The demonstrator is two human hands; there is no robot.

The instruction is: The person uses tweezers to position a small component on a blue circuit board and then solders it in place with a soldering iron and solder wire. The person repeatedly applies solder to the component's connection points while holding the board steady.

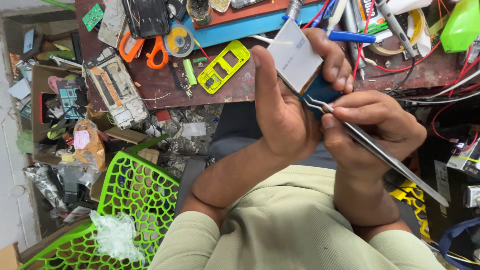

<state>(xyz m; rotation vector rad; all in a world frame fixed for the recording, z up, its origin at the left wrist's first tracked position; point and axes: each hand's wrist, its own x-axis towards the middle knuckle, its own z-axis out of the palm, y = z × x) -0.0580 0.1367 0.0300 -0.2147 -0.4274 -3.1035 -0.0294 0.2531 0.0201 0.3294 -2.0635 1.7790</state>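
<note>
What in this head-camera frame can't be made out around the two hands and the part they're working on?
- Tweezers tips: where they meet the flat white part is hidden by its lower edge.
- White part's underside: covered by the left hand.
- Blue piece beneath it: mostly hidden by both hands; the right hand covers its right side.
- Green bottle: cut off by the top right corner.

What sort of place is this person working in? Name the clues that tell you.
Probably a phone repair bench: a yellow phone frame and a bare circuit board lie on the cluttered table, and the right hand holds tweezers.
</note>
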